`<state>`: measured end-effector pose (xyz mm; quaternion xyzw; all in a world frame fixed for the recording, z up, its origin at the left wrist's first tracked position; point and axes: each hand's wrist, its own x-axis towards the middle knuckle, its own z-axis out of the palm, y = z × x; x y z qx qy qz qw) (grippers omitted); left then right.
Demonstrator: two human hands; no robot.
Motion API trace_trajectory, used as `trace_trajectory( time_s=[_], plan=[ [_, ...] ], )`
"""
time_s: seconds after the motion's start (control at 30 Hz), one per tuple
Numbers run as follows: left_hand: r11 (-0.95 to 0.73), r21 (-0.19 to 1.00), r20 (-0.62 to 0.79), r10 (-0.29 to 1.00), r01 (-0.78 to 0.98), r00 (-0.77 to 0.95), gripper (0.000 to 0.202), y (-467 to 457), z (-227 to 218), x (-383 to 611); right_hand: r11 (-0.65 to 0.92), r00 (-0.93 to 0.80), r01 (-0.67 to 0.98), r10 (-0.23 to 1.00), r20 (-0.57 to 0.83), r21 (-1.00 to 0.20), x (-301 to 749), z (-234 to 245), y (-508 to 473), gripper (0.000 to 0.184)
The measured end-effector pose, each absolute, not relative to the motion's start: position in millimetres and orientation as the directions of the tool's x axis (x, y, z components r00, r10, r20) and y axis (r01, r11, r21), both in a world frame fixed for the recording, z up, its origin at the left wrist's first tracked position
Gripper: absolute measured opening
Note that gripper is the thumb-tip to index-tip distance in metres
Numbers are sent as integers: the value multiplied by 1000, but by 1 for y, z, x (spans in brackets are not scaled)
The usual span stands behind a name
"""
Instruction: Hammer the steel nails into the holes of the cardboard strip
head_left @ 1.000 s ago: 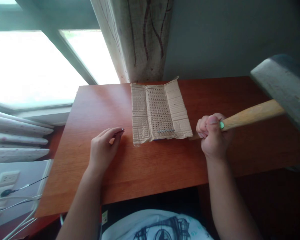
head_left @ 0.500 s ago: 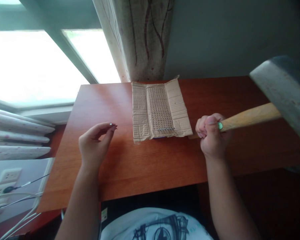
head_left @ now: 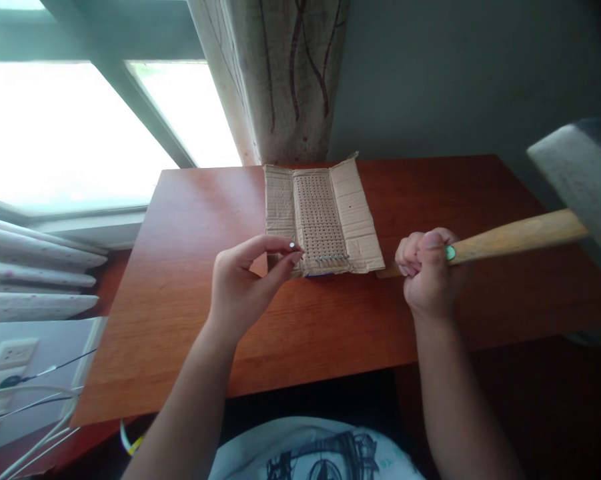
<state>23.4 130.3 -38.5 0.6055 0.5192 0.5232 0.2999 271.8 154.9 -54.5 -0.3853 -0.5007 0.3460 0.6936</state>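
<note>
My left hand (head_left: 250, 277) is in a pinch over the near left edge of a cardboard sheet (head_left: 280, 213), with the thumb and index finger closed on what looks like a small nail (head_left: 292, 245); its shank is mostly hidden. The sheet's middle strip (head_left: 320, 213) is dotted with rows of holes. Along its near end stands a row of several nails (head_left: 333, 258). To the right, my right hand (head_left: 430, 267) is wrapped round the wooden handle of a hammer (head_left: 520, 235). The large metal head is raised at the right edge, partly out of view.
The cardboard lies on a reddish-brown wooden table (head_left: 310, 327). A patterned curtain (head_left: 295, 80) hangs behind it, and a window (head_left: 70, 133) is at the left. Wall sockets (head_left: 13, 357) with cables are at lower left.
My left hand has moved right, from over the bare table to the cardboard's near left edge, still pinching. My right hand and the hammer have shifted slightly right and down.
</note>
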Motion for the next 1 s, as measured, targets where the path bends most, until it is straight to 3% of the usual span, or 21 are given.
trace_trajectory(
  time_s=[0.37, 1.0],
  plan=[
    [-427, 774, 486, 874, 467, -7, 3, 139, -51, 29, 456, 252, -71, 869, 427, -887, 271, -55, 156, 50],
    [-435, 723, 501, 865, 536, 27, 3, 140, -58, 31, 471, 246, -96, 865, 438, -877, 271, -54, 157, 50]
  ],
)
